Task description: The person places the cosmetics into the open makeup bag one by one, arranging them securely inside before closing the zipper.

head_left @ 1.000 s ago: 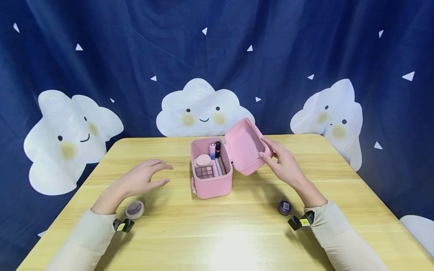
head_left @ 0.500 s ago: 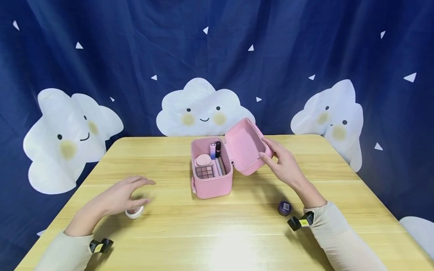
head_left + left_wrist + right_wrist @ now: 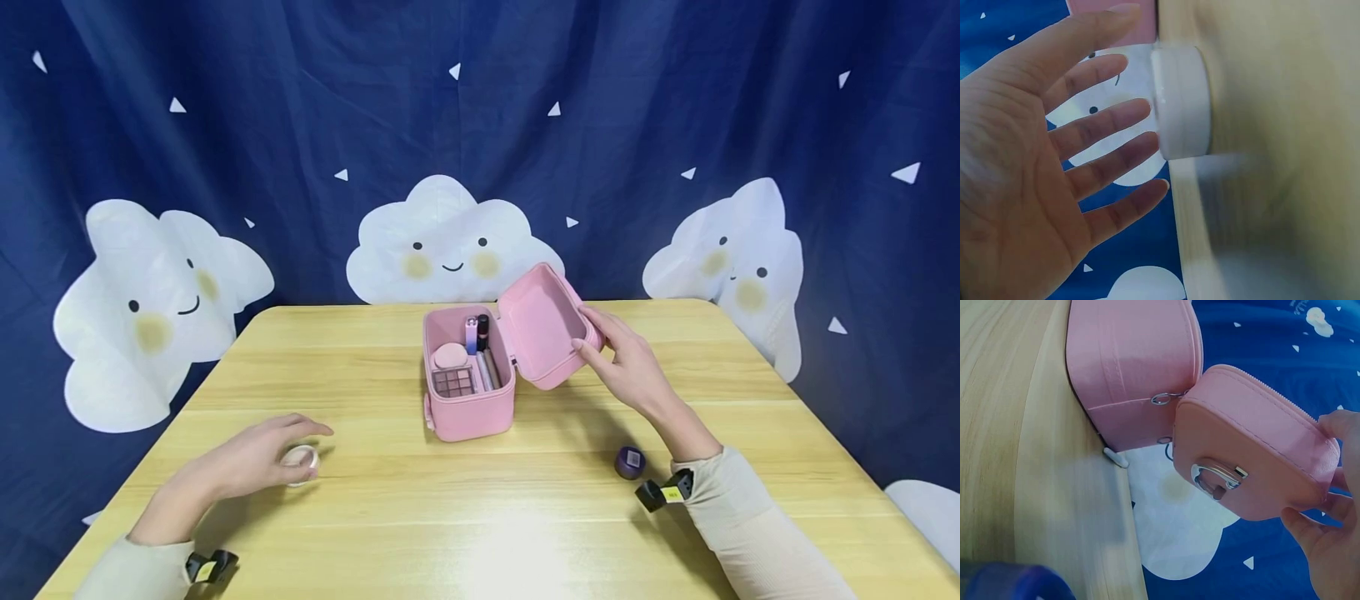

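My left hand (image 3: 243, 458) is over a small round white cosmetic pot (image 3: 300, 453), partly covering it. In the left wrist view its fingers are spread and extended, with fingertips close beside the pot's side wall. A pink cosmetic case (image 3: 471, 418) stands at the table's middle with its lid (image 3: 542, 327) swung out to the right. My right hand (image 3: 633, 367) grips the lid's outer edge between thumb and fingers. Inside the case are an eyeshadow palette (image 3: 453, 382), a pale pink rounded item (image 3: 451, 356), a black tube (image 3: 483, 332) and other slim tubes.
A dark purple round pot (image 3: 628, 462) sits on the wooden table (image 3: 420, 517), near the right wrist camera (image 3: 663, 492). Behind the table's far edge hangs a blue curtain (image 3: 300, 108) printed with white clouds.
My left hand has moved back toward the body and slightly left, coming over the white pot. The right hand, the lid and the case have stayed in place.
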Demonstrator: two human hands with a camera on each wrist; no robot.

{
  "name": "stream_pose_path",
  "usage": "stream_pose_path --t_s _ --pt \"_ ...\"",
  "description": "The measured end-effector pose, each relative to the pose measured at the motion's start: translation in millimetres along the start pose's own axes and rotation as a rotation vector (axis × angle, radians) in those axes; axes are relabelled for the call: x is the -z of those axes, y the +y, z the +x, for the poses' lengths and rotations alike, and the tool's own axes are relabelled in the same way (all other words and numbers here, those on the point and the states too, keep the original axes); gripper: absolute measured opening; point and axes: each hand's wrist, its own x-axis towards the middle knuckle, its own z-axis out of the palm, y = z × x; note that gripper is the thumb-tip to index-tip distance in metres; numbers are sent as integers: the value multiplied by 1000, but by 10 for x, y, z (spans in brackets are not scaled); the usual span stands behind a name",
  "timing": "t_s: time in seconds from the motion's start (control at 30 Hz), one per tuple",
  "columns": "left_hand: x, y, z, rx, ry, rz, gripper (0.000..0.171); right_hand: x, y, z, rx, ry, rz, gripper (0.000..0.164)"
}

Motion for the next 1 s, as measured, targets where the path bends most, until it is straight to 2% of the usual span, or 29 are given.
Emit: stream_pose_path --t_s 0.3,0.57,1.0 --pt "-48 -34 -69 8 -20 -7 44 -10 0 3 0 -1 21 51" --pt "-43 -68 -93 27 -43 -60 39 -8 -7 11 -1 -5 11 51" --pt "-4 -37 9 -60 67 31 38 -15 5 -4 -3 6 9 51"
